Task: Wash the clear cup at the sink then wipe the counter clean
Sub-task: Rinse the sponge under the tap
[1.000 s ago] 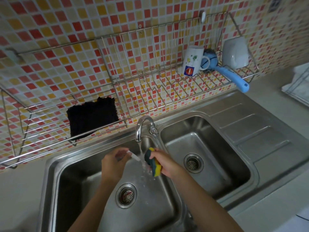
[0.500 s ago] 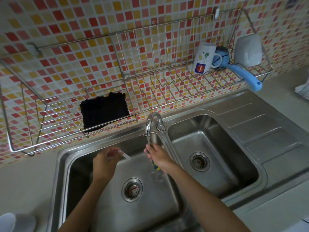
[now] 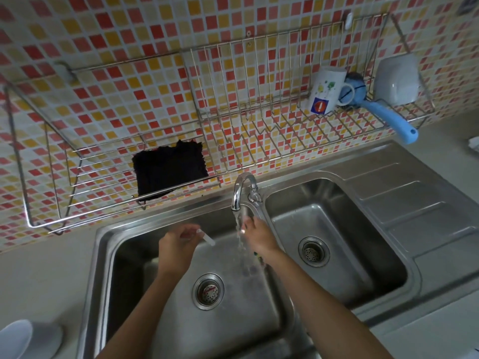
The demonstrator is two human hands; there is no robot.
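Gripping the clear cup (image 3: 205, 237), left hand (image 3: 177, 246) sits apart from right hand (image 3: 259, 238) clutching the sponge (image 3: 259, 256).

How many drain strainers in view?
2: round steel drain strainer in left steel basin; second strainer in right basin. None apparently hidden.

The sink (image 3: 388, 182) looks brushed steel, the tap (image 3: 242, 187) glossy chrome, the rack (image 3: 259, 125) thin bright wire, and the black cloth (image 3: 169, 171) at centre left rough, matt fabric.
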